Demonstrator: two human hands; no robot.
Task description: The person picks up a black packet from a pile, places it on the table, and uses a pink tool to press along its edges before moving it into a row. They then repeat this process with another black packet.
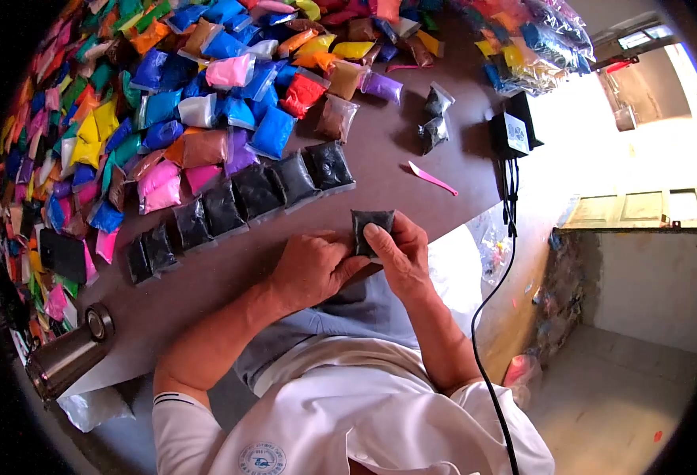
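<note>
Head view. Pinched between both hands over the near edge of the table [412, 190]: a black pouch [374, 224], upright, top edge free. Clamped on its left side by the left hand [313, 269], fingers curled together, tips at the lower left corner of the pouch. Pressed from the front by the right hand [402, 257], thumb flat across the face of the pouch, other fingers hidden behind it. Lifted clear of the table or resting on it: cannot tell.

Just far-left of the hands, a row of black pouches [237, 198], lying edge to edge on a diagonal from near left to far right. Beyond that, a heap of coloured pouches [166, 95] covering the far and left parts of the table. Bare brown table between the row and the hands, and on the far right of the black pouch up to a pink scoop [431, 179]. Farther off, two dark pouches [435, 119] and a black device [510, 131] near the right table edge, with its cable [497, 285] dropping past the right forearm. At the near left corner, a metal cup [67, 356], well apart from the hands.
</note>
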